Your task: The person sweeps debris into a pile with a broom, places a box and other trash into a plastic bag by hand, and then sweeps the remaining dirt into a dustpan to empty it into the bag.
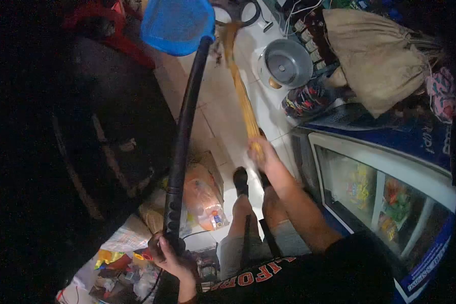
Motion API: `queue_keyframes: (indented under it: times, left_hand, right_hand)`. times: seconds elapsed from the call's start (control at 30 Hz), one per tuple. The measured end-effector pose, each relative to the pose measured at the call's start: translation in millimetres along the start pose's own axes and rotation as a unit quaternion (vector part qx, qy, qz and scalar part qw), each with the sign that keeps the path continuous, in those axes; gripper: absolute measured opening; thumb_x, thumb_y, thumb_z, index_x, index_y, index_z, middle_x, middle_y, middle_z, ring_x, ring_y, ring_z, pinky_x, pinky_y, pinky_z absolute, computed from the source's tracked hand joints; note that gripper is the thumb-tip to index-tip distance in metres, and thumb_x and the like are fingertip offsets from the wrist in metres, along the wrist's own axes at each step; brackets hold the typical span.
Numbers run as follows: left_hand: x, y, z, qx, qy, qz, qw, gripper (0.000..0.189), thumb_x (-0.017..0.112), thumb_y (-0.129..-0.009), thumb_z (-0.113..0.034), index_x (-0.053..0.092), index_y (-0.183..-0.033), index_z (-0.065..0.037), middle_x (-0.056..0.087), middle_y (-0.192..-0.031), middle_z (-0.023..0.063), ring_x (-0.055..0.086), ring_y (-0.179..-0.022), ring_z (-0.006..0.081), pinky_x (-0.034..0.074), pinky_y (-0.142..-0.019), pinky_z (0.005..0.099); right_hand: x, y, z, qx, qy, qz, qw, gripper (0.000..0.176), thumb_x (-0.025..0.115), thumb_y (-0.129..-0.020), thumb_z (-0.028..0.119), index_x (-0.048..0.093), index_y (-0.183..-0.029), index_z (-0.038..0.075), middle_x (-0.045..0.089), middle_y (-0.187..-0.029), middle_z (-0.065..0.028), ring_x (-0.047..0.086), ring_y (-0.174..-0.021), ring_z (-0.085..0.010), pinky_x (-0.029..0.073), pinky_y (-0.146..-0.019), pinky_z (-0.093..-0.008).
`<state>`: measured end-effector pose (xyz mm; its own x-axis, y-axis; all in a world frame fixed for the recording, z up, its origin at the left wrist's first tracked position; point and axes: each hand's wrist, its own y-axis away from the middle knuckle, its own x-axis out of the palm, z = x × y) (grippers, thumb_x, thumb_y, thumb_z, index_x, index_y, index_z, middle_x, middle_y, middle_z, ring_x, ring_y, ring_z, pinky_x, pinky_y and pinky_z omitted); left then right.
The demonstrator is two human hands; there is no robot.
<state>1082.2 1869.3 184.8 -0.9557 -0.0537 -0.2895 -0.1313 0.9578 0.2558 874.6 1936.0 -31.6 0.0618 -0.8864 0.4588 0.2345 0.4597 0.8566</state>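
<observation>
Held the long-handled dustpan (184, 126) in the left hand (171, 256), fingers clenched round the ribbed grip, blue pan far ahead of the fingertips. Clasped the stick broom (238, 86) in the right hand (261, 152), fingers shut, brush end well beyond them. Judged both light and stiff, the broom springy; best taken at those grips.

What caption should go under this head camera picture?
Left hand grips a long-handled blue dustpan; right hand holds a straw broom above white floor tiles.

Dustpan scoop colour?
The dustpan scoop is blue, clearest at the top of the head view.
</observation>
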Motion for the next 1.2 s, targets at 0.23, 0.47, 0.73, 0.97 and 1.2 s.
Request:
queue_keyframes:
  times: [0.23, 0.47, 0.73, 0.97, 1.2]
  left_hand:
    - [47.4, -19.1, -35.2, -0.045, 0.019, -0.033, 0.998, 0.016, 0.048, -0.075, -0.019, 0.044, -0.078, -0.004, 0.043, -0.066, 0.0003, 0.036, -0.054, 0.0065, 0.028, -0.047, 0.0178]
    - [95.1, -45.0, -50.8, -0.031, -0.033, -0.039, 0.998, 0.015, 0.044, -0.076, -0.017, 0.045, -0.081, -0.003, 0.045, -0.075, 0.0028, 0.039, -0.067, 0.0106, 0.032, -0.061, 0.0224]
    - [142.2, -72.1, -81.9, -0.005, -0.193, -0.075, 0.978, 0.017, 0.045, -0.075, -0.015, 0.046, -0.085, -0.001, 0.045, -0.082, 0.004, 0.041, -0.075, 0.0119, 0.034, -0.063, 0.0222]
    - [177.0, -103.9, -80.5, -0.135, -0.128, -0.066, 0.98, 0.028, 0.051, -0.072, -0.02, 0.046, -0.093, 0.0, 0.047, -0.083, 0.0067, 0.043, -0.075, 0.0137, 0.035, -0.061, 0.0217]
    - [168.3, -137.8, -34.5, -0.123, -0.228, 0.022, 0.966, 0.038, 0.047, -0.074, -0.026, 0.042, -0.097, 0.004, 0.046, -0.09, 0.0119, 0.043, -0.083, 0.021, 0.035, -0.072, 0.0299]
  right_hand:
    - [-49.6, -28.9, -8.7, 0.053, -0.265, -0.003, 0.963, 0.014, 0.052, -0.064, 0.014, 0.047, -0.074, 0.006, 0.043, -0.054, -0.0024, 0.039, -0.039, -0.0103, 0.036, -0.037, -0.0187]
    - [117.7, -170.5, 77.3, 0.085, -0.17, 0.078, 0.979, 0.014, 0.052, -0.064, 0.019, 0.042, -0.061, 0.009, 0.042, -0.052, -0.0015, 0.042, -0.048, -0.0116, 0.037, -0.047, -0.0231]
    - [97.1, -110.2, 173.7, 0.079, 0.01, -0.042, 0.996, 0.018, 0.049, -0.064, 0.012, 0.048, -0.081, 0.009, 0.042, -0.056, 0.0001, 0.041, -0.044, -0.0083, 0.034, -0.035, -0.0174]
    - [95.9, -95.3, 173.1, -0.111, 0.1, -0.107, 0.983, 0.048, 0.049, -0.064, 0.011, 0.028, -0.107, 0.017, 0.041, -0.064, -0.0025, 0.044, -0.051, -0.012, 0.037, -0.036, -0.0216]
    - [167.4, -225.1, 231.5, 0.014, -0.077, -0.026, 0.997, 0.015, 0.053, -0.065, 0.019, 0.043, -0.069, 0.008, 0.044, -0.061, -0.0018, 0.045, -0.05, -0.0118, 0.037, -0.04, -0.0185]
